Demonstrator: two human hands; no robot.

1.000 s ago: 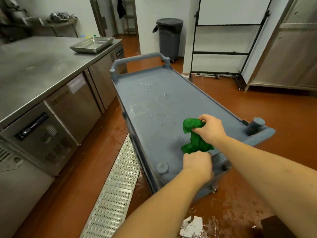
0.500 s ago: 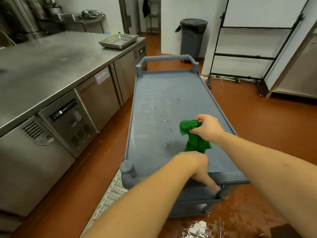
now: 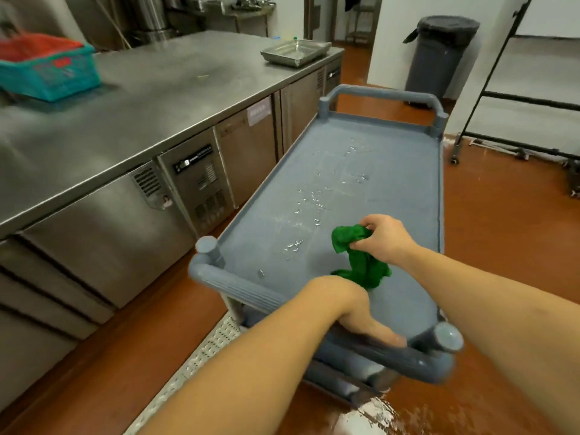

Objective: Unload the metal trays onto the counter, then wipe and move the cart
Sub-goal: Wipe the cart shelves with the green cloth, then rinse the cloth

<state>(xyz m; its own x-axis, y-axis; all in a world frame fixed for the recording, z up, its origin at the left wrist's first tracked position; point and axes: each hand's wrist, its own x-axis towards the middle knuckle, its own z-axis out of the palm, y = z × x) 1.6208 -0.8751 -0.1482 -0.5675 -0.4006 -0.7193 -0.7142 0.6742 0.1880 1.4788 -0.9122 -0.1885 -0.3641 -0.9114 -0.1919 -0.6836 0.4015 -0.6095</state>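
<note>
Pinching the green cloth [image 3: 361, 262] between thumb and curled fingers, our right grip [image 3: 384, 240] hung just above the top shelf of the grey cart [image 3: 345, 171]. The cloth drooped from it, its lower end touching the shelf just on the near side of that grip. Our left grip [image 3: 354, 312] lay on the cart's near handle [image 3: 417, 361], below the right grip and nearer to us, with the fingers laid along the bar. Blur kept us from telling whether they wrapped round it or merely pressed on it.

Beyond the right grip, water droplets [image 3: 310, 208] glistened along the middle of the shelf toward the far handle [image 3: 379, 96]. Well to the left of both grips ran the steel counter [image 3: 157, 98]. Far beyond them, at its far corner, sat the metal tray [image 3: 296, 51], apart from the cart. A teal basket [image 3: 47, 73] stood on the counter far off to the left of the left grip. Beneath our left forearm a perforated drain grate [image 3: 201, 350] lay in the orange floor [image 3: 502, 230]. Past the cart's far end, well beyond the right grip, stood a grey bin [image 3: 439, 58].
</note>
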